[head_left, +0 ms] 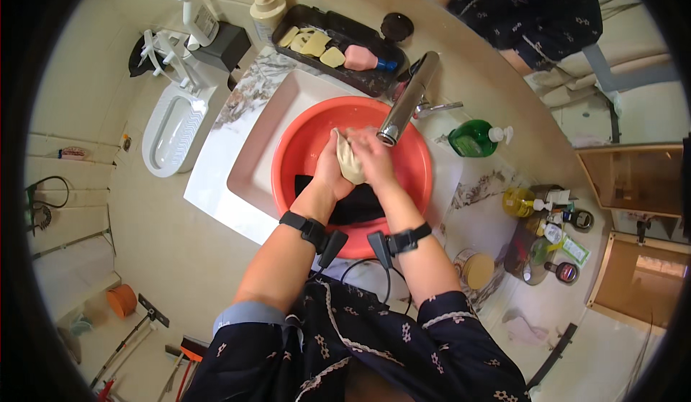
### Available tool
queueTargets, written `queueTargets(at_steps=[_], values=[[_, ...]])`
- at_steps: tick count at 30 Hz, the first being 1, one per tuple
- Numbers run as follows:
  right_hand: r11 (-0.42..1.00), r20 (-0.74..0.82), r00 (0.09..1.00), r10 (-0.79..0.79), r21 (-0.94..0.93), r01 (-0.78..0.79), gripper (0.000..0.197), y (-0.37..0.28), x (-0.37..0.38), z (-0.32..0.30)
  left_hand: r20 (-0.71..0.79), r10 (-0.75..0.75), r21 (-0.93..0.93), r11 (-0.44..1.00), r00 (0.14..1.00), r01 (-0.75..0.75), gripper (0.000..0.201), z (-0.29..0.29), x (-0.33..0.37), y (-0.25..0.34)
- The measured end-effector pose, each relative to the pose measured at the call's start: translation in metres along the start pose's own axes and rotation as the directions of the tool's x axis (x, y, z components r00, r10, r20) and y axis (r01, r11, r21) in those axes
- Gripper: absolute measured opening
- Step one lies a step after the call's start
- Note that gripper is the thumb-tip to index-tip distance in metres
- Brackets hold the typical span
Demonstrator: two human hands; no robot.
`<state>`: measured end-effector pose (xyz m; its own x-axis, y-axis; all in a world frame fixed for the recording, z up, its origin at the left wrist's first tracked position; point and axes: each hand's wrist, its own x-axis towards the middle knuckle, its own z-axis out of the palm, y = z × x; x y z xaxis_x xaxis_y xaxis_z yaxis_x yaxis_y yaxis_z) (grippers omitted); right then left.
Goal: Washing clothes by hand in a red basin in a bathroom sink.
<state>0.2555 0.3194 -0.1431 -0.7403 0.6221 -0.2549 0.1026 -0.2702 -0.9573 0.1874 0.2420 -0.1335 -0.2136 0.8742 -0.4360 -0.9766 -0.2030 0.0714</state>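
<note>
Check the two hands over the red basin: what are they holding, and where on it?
Both the left hand and right hand clasp a bunched pale cloth from its two sides, above the red basin.

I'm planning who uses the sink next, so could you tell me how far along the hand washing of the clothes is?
Midway, it seems. Both hands, left hand and right hand, are rubbing a pale cloth over the red basin. A dark garment lies in the basin, seemingly not yet scrubbed. Nothing looks wrung out or set aside.

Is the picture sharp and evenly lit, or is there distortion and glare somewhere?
Head view: strong fisheye bending, dark rim at the corners; the hands on the pale cloth are sharp; bright glare on the metal tap; the red basin is evenly lit.
</note>
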Motion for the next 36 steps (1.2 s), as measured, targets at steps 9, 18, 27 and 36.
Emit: queueTargets(at_steps=[9, 18, 27, 36], values=[[0.696, 0.137, 0.961, -0.24, -0.665, 0.269, 0.038, 0.005, 0.026, -0.026, -0.106, 0.107, 0.043, 0.994, 0.989, -0.103, 0.035, -0.005, 0.02, -0.04], [0.743, 0.189, 0.924, -0.333, -0.55, 0.381, 0.038, 0.016, 0.009, 0.003, 0.123, 0.042, -0.119, 0.992, 0.992, -0.027, 0.043, -0.02, 0.026, -0.007], [0.921, 0.091, 0.967, -0.238, -0.293, 0.255, 0.049, 0.022, 0.004, -0.025, 0.001, 0.025, -0.157, 0.987, 1.0, -0.024, 0.032, -0.007, 0.027, 0.002], [0.634, 0.228, 0.931, -0.286, -0.683, 0.363, 0.039, 0.007, 0.047, -0.042, -0.122, -0.03, 0.041, 0.999, 0.992, 0.035, 0.035, 0.003, 0.029, -0.028]])
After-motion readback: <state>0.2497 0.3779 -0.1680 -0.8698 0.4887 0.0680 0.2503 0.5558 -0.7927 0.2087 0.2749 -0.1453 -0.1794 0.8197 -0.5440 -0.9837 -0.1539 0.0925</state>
